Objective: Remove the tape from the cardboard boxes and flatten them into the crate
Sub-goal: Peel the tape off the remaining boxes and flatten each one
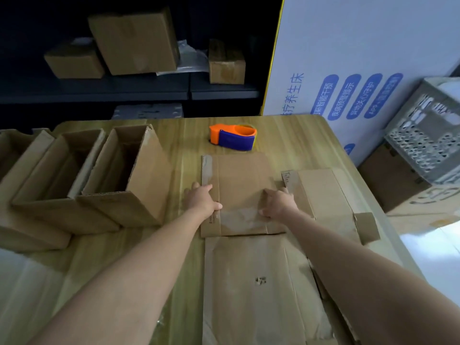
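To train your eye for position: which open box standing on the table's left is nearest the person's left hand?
The rightmost open box, right beside the left hand; the other open boxes stand farther left.

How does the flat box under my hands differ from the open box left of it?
The flat box lies collapsed; the open box stands hollow. The left hand and right hand rest on the flat box; no hand touches the open box. Tape shows on the flat box, none plainly on the open box. Both are brown cardboard.
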Tool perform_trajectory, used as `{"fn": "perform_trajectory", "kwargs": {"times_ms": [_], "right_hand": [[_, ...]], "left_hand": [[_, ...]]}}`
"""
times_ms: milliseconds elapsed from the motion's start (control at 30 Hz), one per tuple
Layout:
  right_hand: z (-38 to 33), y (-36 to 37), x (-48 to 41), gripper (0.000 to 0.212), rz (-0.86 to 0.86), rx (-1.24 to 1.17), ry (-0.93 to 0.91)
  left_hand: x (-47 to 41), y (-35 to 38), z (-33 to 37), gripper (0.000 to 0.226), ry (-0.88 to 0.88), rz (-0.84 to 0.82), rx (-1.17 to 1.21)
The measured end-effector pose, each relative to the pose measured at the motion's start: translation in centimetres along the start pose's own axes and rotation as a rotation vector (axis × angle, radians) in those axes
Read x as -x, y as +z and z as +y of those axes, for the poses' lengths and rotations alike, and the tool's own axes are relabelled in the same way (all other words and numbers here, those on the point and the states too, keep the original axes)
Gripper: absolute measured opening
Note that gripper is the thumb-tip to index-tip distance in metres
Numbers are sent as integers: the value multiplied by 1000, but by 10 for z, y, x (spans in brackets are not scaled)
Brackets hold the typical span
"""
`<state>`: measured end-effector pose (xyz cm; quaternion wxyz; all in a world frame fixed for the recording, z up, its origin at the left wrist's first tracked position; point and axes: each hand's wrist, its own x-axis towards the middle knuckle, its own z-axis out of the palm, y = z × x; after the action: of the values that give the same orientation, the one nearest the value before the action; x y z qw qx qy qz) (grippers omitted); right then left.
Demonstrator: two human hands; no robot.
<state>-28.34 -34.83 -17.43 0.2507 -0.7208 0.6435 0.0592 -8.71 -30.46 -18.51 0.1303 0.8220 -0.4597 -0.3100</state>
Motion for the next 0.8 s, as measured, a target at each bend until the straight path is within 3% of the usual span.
{"fn": "perform_trajectory", "kwargs": {"times_ms": [333,533,633,800], "right_hand": [[-2,8,10,40,82,148,-17],[-39,-14,54,58,177,226,-231],[-81,-28,82,59,270,220,-354],[-169,-32,126,60,371,142,-542]], "left_hand": [[11,-5,1,67,114,4,-361],[56,-51,9,37,395,165,-317],[88,-86,5,36,534,296,-239],[129,-168,-19,35,603,521,-117]]}}
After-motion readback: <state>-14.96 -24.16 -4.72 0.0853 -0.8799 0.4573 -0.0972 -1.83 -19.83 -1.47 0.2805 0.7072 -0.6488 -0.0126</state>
